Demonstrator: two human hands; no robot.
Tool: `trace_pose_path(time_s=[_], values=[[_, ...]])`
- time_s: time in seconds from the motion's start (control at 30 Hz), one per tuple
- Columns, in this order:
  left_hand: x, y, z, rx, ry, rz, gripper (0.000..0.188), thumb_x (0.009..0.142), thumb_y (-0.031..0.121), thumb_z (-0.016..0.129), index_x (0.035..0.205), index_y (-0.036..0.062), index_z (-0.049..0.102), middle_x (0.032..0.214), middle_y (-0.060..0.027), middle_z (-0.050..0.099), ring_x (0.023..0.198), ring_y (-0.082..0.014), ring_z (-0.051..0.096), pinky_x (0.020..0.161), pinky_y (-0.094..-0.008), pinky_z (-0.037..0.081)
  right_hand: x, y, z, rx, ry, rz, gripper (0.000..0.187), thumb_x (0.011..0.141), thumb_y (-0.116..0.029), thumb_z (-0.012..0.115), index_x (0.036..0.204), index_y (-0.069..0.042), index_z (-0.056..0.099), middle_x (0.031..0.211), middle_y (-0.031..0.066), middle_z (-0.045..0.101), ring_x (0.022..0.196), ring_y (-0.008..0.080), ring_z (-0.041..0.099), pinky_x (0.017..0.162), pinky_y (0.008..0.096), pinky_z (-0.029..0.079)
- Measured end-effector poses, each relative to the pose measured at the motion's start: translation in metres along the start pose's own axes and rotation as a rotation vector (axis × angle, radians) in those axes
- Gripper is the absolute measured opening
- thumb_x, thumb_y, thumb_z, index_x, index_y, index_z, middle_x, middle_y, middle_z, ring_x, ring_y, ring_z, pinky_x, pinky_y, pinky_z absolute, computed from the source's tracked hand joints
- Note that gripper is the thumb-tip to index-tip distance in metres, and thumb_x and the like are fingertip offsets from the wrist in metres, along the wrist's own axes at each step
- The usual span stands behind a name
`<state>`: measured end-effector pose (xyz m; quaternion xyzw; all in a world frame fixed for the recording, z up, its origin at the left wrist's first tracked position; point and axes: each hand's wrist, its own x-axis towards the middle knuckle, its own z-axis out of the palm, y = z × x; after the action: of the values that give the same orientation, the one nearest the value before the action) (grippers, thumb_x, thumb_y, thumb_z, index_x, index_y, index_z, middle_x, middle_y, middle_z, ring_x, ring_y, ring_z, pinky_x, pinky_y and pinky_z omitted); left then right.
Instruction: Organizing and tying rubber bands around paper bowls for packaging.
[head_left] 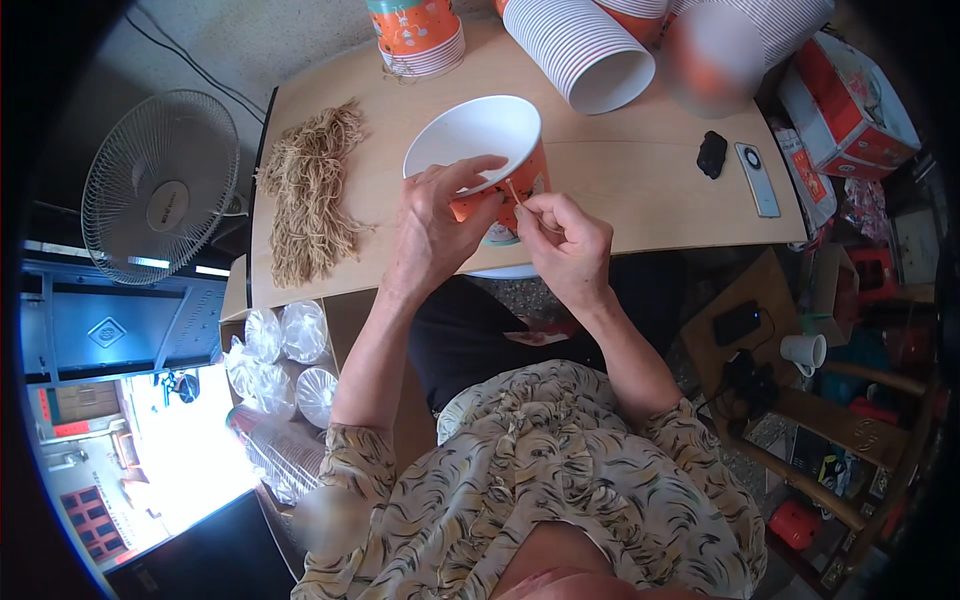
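— Left hand (432, 228) is clamped on what?
— On the rim of the orange-and-white paper bucket (485, 150), tilted over the pale wooden table (640, 180) edge.
— And the right hand (565, 240)?
— Fingers pinched together on a thin tan string (513, 193) at the bucket's side. I'd say keep the bucket steady and the string taut.

Bare table (640, 180) right of the hands; string bundle (312, 190) crowds the left.
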<state>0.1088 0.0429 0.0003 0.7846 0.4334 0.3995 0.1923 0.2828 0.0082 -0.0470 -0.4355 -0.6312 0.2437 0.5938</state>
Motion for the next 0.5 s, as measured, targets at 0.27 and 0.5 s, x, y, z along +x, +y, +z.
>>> trace_pose_path(time_s=[0.27, 0.5], values=[[0.0013, 0.0040, 0.0000, 0.015, -0.029, 0.014, 0.042, 0.083, 0.004, 0.075, 0.124, 0.0092, 0.065, 0.085, -0.0090, 0.074, 0.084, -0.0210, 0.074, 0.079, -0.0347, 0.055, -0.0005, 0.0036, 0.0013, 0.065, 0.012, 0.075, 0.010, 0.088, 0.005, 0.072, 0.089, 0.000, 0.063, 0.058, -0.0017, 0.048, 0.052, 0.0035, 0.043, 0.050, 0.0231, 0.038], [-0.0057, 0.0077, 0.0041, -0.037, -0.031, -0.084, 0.038, 0.083, 0.009, 0.073, 0.120, 0.0140, 0.066, 0.086, -0.0031, 0.073, 0.088, -0.0225, 0.070, 0.096, -0.0406, 0.043, -0.0009, 0.0073, 0.0020, 0.093, -0.006, 0.104, 0.006, 0.092, 0.005, 0.069, 0.093, 0.002, 0.064, 0.065, -0.0023, 0.056, 0.060, 0.0011, 0.049, 0.054, 0.0199, 0.040]])
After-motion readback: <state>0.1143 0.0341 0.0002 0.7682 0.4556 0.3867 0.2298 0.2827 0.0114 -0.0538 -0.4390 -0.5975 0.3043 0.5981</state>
